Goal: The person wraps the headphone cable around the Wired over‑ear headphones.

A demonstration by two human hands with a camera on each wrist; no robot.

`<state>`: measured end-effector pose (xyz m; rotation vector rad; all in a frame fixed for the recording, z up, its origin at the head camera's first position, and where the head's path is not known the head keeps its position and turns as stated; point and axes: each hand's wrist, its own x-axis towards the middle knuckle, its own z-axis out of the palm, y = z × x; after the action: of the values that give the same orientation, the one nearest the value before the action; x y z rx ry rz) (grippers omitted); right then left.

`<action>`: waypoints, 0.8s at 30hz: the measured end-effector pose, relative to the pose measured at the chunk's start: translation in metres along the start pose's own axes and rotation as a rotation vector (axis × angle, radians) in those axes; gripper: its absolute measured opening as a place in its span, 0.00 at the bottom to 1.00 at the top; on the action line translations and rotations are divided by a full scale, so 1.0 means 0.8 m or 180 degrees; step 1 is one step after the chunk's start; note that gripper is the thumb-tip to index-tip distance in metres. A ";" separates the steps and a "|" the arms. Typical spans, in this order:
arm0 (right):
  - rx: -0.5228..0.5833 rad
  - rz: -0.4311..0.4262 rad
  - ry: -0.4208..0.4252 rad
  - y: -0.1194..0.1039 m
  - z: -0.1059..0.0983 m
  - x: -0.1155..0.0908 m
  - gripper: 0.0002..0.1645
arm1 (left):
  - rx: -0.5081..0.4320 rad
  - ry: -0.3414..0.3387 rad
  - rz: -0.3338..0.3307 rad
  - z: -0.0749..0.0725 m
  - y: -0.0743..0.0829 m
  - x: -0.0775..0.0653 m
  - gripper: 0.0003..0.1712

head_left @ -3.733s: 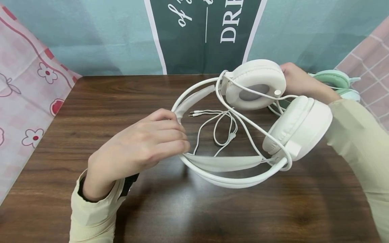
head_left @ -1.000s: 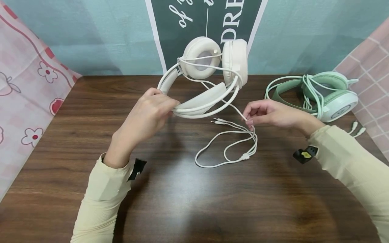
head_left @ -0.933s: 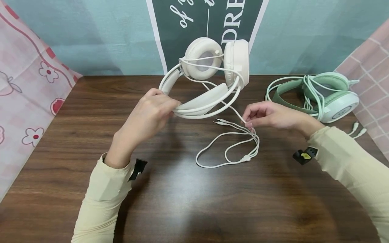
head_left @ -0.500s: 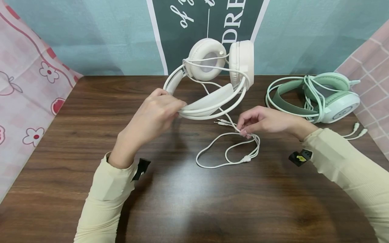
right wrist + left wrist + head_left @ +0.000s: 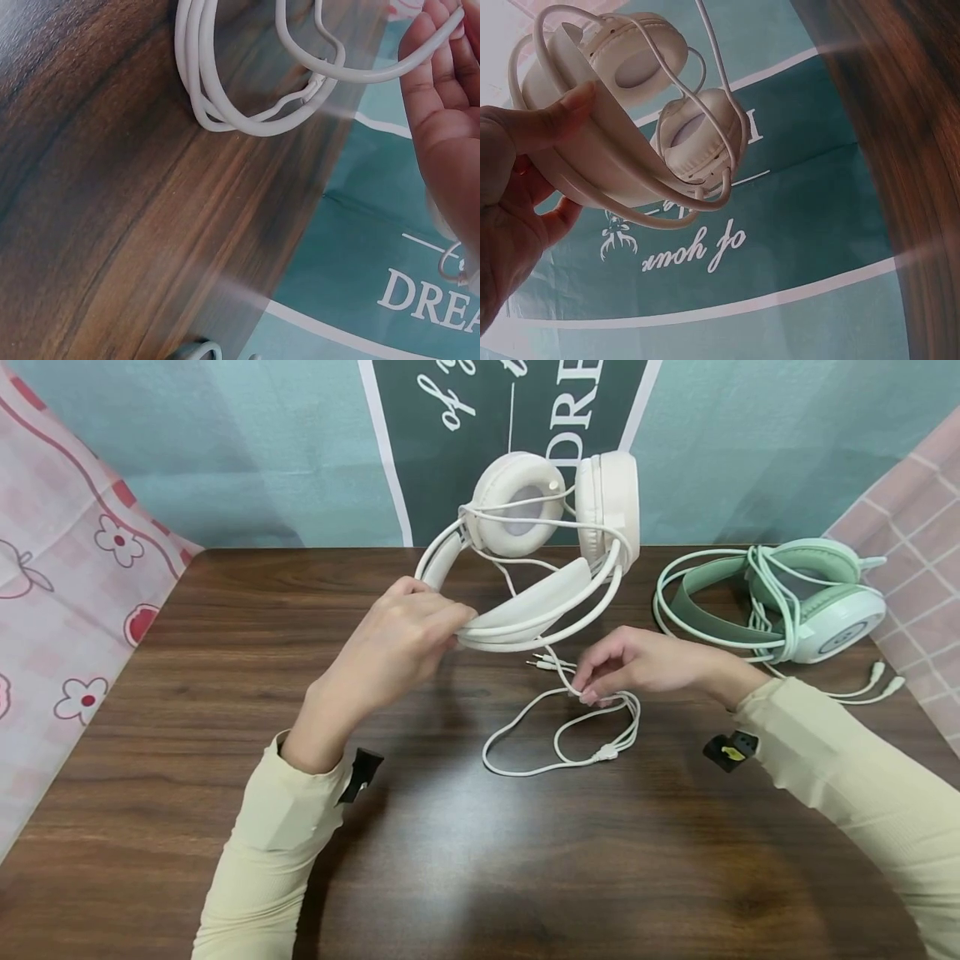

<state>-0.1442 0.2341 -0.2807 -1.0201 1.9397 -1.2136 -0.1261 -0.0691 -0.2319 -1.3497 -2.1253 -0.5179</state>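
Note:
White over-ear headphones are held up off the table, tilted, ear cups toward the back cloth. My left hand grips them by the headband; the left wrist view shows thumb and fingers round the headband. Some of the white cable runs across the ear cups. My right hand pinches the white cable between thumb and fingertips, just below the headband. The rest of that cable lies in loose loops on the table, its two plugs pointing left. In the right wrist view the cable passes into the fingers.
Mint-green headphones with their cord wound round them lie at the back right, two white plugs near the table's right edge. A blue-green cloth hangs behind the dark wood table; pink cloths flank both sides.
My right hand has gone from behind the white headphones to their cable, then slid left and nearer along it. My left hand, first carrying the headphones back and left, has lately drifted slightly right.

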 end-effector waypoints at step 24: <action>-0.0296 0.0173 0.0218 -0.014 0.000 -0.007 0.05 | 0.0141 0.0010 -0.0128 0.004 0.001 0.004 0.10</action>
<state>-0.1387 0.2359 -0.2700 -0.9771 2.0803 -1.1512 -0.1273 -0.0648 -0.2319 -1.2832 -2.1528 -0.4857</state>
